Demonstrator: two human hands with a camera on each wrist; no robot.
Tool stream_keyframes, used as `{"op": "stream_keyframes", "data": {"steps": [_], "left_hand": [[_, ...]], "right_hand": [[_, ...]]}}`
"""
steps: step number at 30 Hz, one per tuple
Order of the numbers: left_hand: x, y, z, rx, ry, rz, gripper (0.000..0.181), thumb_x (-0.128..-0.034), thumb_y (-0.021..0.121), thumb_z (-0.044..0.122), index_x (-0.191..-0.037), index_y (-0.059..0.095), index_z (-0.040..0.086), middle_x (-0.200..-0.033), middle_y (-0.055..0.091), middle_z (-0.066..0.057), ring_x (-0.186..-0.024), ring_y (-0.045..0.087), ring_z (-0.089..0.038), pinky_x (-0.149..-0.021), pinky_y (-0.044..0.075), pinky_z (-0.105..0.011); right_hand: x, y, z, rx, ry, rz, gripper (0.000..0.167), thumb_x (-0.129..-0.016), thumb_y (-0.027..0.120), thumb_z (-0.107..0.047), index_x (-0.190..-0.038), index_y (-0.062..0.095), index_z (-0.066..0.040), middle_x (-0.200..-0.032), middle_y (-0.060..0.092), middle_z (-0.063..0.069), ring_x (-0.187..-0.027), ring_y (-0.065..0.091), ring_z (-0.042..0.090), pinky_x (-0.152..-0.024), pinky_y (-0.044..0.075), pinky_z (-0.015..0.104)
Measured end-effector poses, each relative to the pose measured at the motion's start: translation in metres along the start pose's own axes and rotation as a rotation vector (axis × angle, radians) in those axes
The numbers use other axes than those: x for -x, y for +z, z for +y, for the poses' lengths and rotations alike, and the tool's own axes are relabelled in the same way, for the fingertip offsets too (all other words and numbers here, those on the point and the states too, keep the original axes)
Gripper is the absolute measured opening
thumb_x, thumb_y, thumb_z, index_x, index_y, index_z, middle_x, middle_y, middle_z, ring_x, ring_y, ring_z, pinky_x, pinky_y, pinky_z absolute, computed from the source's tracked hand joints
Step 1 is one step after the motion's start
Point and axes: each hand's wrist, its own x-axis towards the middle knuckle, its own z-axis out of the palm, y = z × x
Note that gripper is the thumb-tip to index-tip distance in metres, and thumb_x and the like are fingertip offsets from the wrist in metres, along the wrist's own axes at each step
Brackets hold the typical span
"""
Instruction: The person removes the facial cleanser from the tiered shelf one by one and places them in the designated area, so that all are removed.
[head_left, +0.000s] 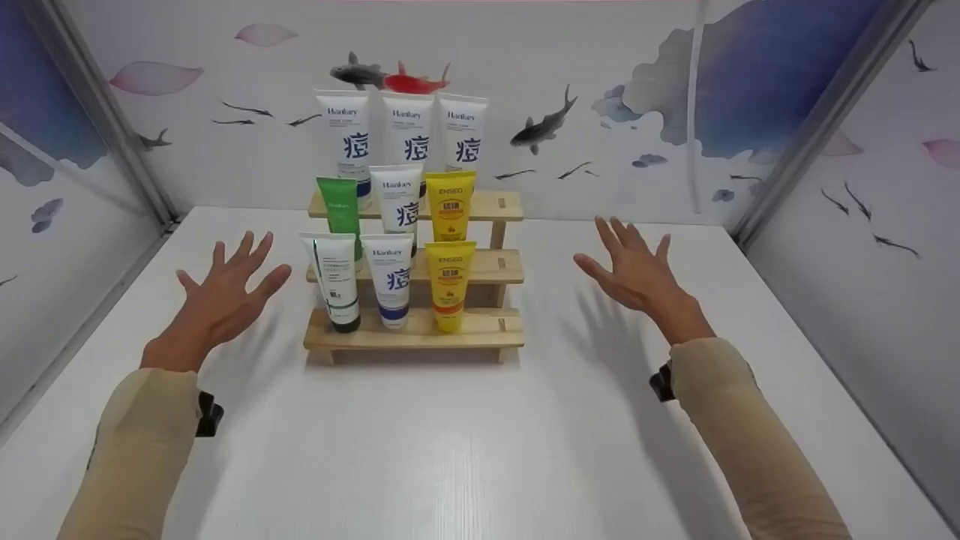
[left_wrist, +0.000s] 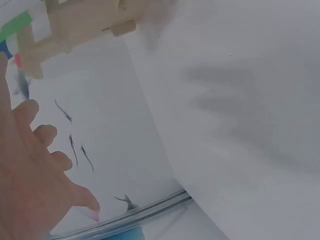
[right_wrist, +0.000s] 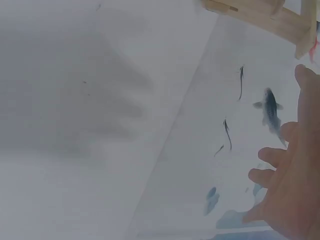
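Note:
My left hand (head_left: 232, 296) hovers left of a wooden three-step rack (head_left: 405, 341), fingers spread and holding nothing. On the opposite side, my right hand (head_left: 637, 274) is likewise spread and bare, apart from the rack. Several squeeze tubes stand on the steps. The bottom step bears a white tube with a dark green cap (head_left: 337, 281), a white tube with a blue band (head_left: 390, 289) and a yellow tube (head_left: 450, 281). Above them are a green tube (head_left: 341, 210), a white tube (head_left: 394, 196) and another yellow tube (head_left: 450, 199). Three white Hankey tubes (head_left: 405, 127) fill the top row.
The rack stands toward the back of a white table (head_left: 450, 450). Behind it rises a white wall panel (head_left: 247, 157) printed with fish and petals. Side panels with metal posts (head_left: 832, 127) border the table. A dark device (head_left: 208, 414) sits at the left wrist.

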Motion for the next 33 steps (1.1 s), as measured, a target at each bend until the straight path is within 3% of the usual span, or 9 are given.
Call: {"op": "stream_keyframes", "data": {"steps": [4,8,11,15,19,23,27,30,33], "left_hand": [[0.006,-0.005,-0.001,0.159,-0.004,0.014,0.080,-0.1011,0.024,0.068,-0.162,0.006,0.020,-0.167,0.001,-0.019,-0.150,-0.010,-0.054,-0.107,-0.020,-0.082],[0.013,-0.012,-0.001,0.309,0.000,0.039,0.073,-0.1028,0.024,0.065,-0.161,0.015,0.021,-0.167,0.012,-0.016,-0.152,0.001,-0.050,-0.118,-0.003,-0.076],[0.017,-0.016,-0.001,0.393,0.008,0.050,0.074,-0.1023,0.025,0.066,-0.160,0.024,0.019,-0.166,0.018,-0.015,-0.153,0.010,-0.046,-0.122,0.011,-0.071],[0.022,-0.015,0.002,0.509,-0.007,0.069,0.075,-0.1019,0.030,0.065,-0.157,0.033,0.014,-0.164,0.026,-0.013,-0.153,0.019,-0.041,-0.123,0.016,-0.068],[0.027,-0.008,0.008,0.630,-0.020,0.099,0.073,-0.1025,0.035,0.062,-0.155,0.036,0.012,-0.162,0.033,-0.012,-0.149,0.032,-0.037,-0.123,0.027,-0.060],[0.033,0.003,0.013,0.720,-0.024,0.152,0.068,-0.1030,0.038,0.059,-0.154,0.040,0.014,-0.157,0.044,-0.013,-0.142,0.047,-0.030,-0.112,0.049,-0.035],[0.039,0.017,0.013,0.868,-0.045,0.183,0.064,-0.1017,0.046,0.055,-0.153,0.042,0.018,-0.153,0.048,-0.015,-0.129,0.059,-0.015,-0.094,0.056,-0.017],[0.042,0.027,0.011,0.970,-0.070,0.184,0.062,-0.1011,0.051,0.050,-0.155,0.040,0.020,-0.153,0.048,-0.015,-0.120,0.060,-0.004,-0.091,0.057,-0.016],[0.044,0.036,0.010,1.016,-0.104,0.173,0.063,-0.1010,0.054,0.047,-0.156,0.037,0.022,-0.156,0.045,-0.015,-0.117,0.061,-0.002,-0.091,0.057,-0.017]], "right_hand": [[-0.002,-0.009,-0.009,-0.090,-0.022,0.031,0.091,-0.095,0.032,-0.076,-0.163,0.007,-0.020,-0.170,0.010,0.014,-0.155,0.009,0.041,-0.120,-0.009,0.073],[-0.007,-0.018,-0.020,-0.265,-0.007,0.046,0.092,-0.094,0.035,-0.078,-0.163,0.011,-0.023,-0.170,0.013,0.011,-0.156,0.012,0.038,-0.124,0.004,0.069],[-0.013,-0.023,-0.030,-0.422,0.001,0.071,0.088,-0.094,0.040,-0.075,-0.162,0.019,-0.024,-0.168,0.022,0.009,-0.155,0.018,0.035,-0.125,0.016,0.065],[-0.021,-0.029,-0.044,-0.571,0.010,0.128,0.081,-0.094,0.045,-0.072,-0.158,0.033,-0.023,-0.161,0.038,0.008,-0.150,0.032,0.030,-0.123,0.028,0.061],[-0.029,-0.037,-0.061,-0.682,0.009,0.241,0.071,-0.094,0.055,-0.064,-0.148,0.049,-0.018,-0.151,0.051,0.009,-0.142,0.043,0.027,-0.120,0.036,0.054],[-0.036,-0.047,-0.078,-0.775,-0.023,0.335,0.059,-0.095,0.062,-0.052,-0.138,0.059,-0.012,-0.142,0.059,0.010,-0.134,0.052,0.024,-0.118,0.042,0.047],[-0.043,-0.057,-0.094,-0.851,-0.066,0.331,0.051,-0.097,0.064,-0.044,-0.135,0.061,-0.011,-0.137,0.063,0.009,-0.130,0.056,0.022,-0.117,0.043,0.042],[-0.049,-0.062,-0.105,-0.894,-0.082,0.298,0.049,-0.097,0.064,-0.041,-0.136,0.060,-0.010,-0.137,0.063,0.009,-0.128,0.057,0.021,-0.116,0.044,0.038],[-0.055,-0.064,-0.114,-0.920,-0.071,0.271,0.051,-0.097,0.064,-0.042,-0.138,0.058,-0.012,-0.139,0.061,0.006,-0.129,0.057,0.018,-0.114,0.046,0.033]]}}
